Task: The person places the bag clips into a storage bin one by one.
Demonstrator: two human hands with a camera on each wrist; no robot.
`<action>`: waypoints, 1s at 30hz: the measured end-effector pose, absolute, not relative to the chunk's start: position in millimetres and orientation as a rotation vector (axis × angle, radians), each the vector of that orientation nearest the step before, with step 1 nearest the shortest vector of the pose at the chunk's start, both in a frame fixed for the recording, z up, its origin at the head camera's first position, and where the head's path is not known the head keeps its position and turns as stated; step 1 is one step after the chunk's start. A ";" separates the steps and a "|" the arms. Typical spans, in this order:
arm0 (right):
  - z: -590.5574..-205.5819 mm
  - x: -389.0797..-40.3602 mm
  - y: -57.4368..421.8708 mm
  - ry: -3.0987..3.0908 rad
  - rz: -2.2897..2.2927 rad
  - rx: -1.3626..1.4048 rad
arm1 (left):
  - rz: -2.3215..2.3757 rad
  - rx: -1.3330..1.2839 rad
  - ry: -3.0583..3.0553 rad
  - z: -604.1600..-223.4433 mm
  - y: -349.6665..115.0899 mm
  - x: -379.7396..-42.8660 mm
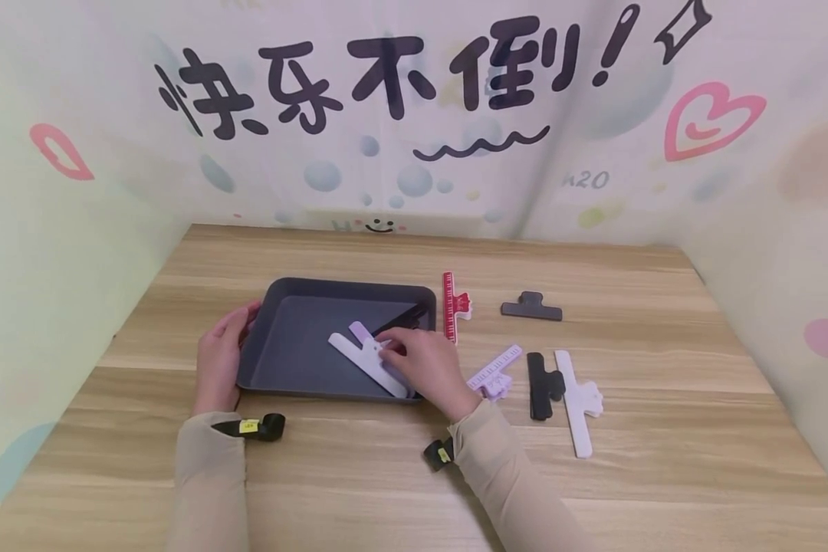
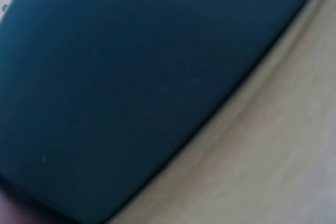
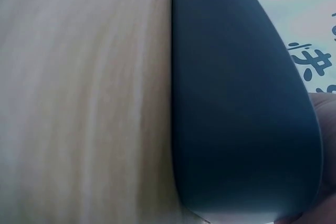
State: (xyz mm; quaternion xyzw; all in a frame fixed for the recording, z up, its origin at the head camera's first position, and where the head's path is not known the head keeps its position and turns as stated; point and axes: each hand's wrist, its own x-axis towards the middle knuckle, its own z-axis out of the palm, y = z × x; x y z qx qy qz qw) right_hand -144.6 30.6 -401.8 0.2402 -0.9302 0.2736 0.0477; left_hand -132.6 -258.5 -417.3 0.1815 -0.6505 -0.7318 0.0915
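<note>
In the head view, my left hand [image 1: 219,356] holds the dark grey tray [image 1: 297,383] at its left side, with fingers partly hidden behind the wall. My right hand [image 1: 428,364] reaches over the tray's right end, thumb and forefinger pinching a white clip [image 1: 348,349] by its grip. Under that clip pokes the end of a lilac clip [image 1: 360,331]. A black clip [image 1: 410,316] lies by the tray's right wall, partly covered by the hand. Both wrist views are mostly filled by the tray's outer wall [image 2: 131,87].
Right of the tray lie a red ruler clip [image 1: 448,307], a lilac ruler clip [image 1: 494,372], a dark grey clip [image 1: 531,308], a black clip [image 1: 540,387] and another white clip [image 1: 576,406]. A printed cloth [image 1: 303,199] hangs behind the wooden table [image 1: 345,475].
</note>
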 end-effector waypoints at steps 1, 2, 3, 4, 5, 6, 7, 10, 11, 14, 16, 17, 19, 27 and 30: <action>-401.4 -144.7 30.5 -2.839 0.829 0.734 | -2.180 0.534 -1.925 -417.3 -258.5 -132.7; -401.1 -144.7 30.5 -2.844 0.826 0.736 | -2.187 0.527 -1.916 -417.2 -258.5 -132.6; -400.8 -144.7 30.5 -2.847 0.825 0.741 | -2.195 0.518 -1.907 -417.3 -258.7 -132.7; -400.6 -144.7 30.3 -2.852 0.822 0.744 | -2.203 0.510 -1.899 -417.4 -258.8 -132.7; -400.4 -144.6 30.3 -2.857 0.819 0.749 | -2.211 0.502 -1.892 -417.5 -259.0 -132.8; -400.2 -144.5 30.3 -2.862 0.817 0.753 | -2.215 0.500 -1.886 -417.5 -259.0 -132.7; -400.2 -144.5 30.2 -2.866 0.815 0.759 | -2.217 0.498 -1.884 -417.8 -259.2 -132.8; -400.0 -144.5 30.1 -2.880 0.808 0.772 | -2.200 0.513 -1.902 -417.7 -258.9 -132.4; -399.8 -144.4 30.0 -2.885 0.807 0.774 | -2.191 0.520 -1.911 -417.7 -258.8 -132.3; -399.3 -144.8 29.7 -2.900 0.810 0.777 | -2.175 0.541 -1.934 -417.6 -258.8 -132.4; -398.8 -145.0 29.6 -2.908 0.803 0.781 | -2.171 0.546 -1.943 -417.0 -258.9 -132.4; -398.6 -145.0 29.6 -2.910 0.797 0.785 | -2.172 0.546 -1.944 -416.8 -259.0 -132.5; -398.0 -144.9 29.5 -2.914 0.780 0.792 | -2.173 0.546 -1.947 -416.1 -258.9 -132.6; -396.8 -142.4 29.6 -2.900 0.721 0.846 | -2.181 0.538 -1.935 -416.4 -258.6 -131.9; -397.0 -142.2 29.9 -2.889 0.696 0.865 | -2.192 0.521 -1.920 -417.1 -258.6 -131.7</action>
